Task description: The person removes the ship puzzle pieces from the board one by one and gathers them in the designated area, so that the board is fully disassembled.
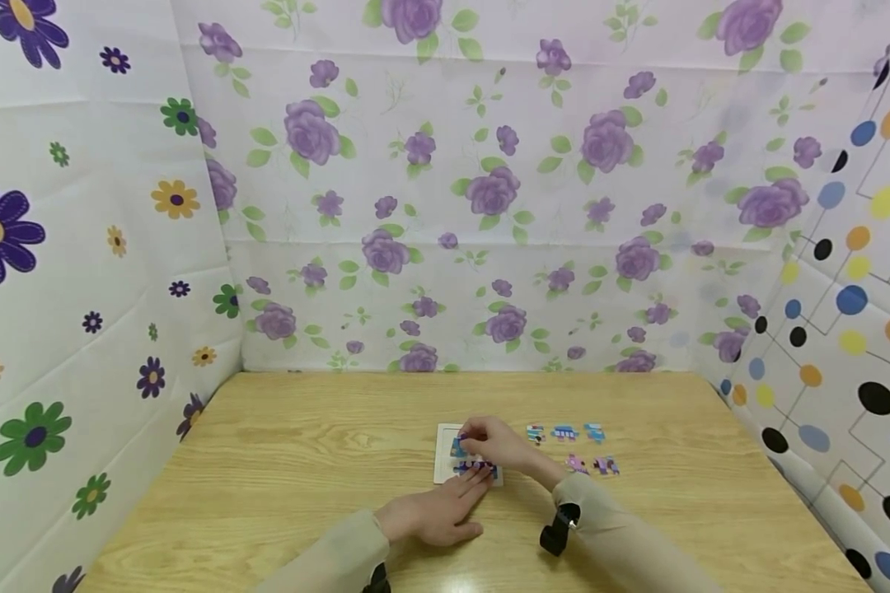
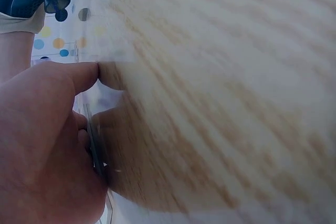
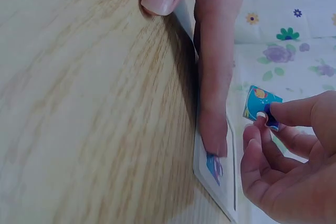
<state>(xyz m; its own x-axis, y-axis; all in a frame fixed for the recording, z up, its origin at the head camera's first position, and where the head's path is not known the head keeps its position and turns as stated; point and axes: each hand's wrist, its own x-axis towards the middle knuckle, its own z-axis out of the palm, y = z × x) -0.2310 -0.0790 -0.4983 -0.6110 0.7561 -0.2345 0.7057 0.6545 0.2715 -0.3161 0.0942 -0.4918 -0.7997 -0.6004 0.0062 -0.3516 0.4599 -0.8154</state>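
A white puzzle tray (image 1: pixel 441 469) lies on the table in front of the person. My right hand (image 1: pixel 500 443) pinches a blue jigsaw piece (image 3: pixel 257 103) with an orange fish-like picture between thumb and fingers. In the right wrist view this piece is tilted up above the tray. My left hand (image 1: pixel 445 511) lies palm down, its straight fingers pressing on a purple-and-blue jigsaw piece (image 3: pixel 214 167) at the near side of the tray. These fingers partly hide what lies in the tray. In the left wrist view, the thumb touches the tabletop.
Right of the tray lie several loose jigsaw pieces: blue ones (image 1: pixel 564 433) in a back row, pink and purple ones (image 1: pixel 606 465) nearer. The wooden table (image 1: pixel 304 461) is bordered by flowered cloth (image 1: pixel 430 313) behind and patterned cloths at both sides.
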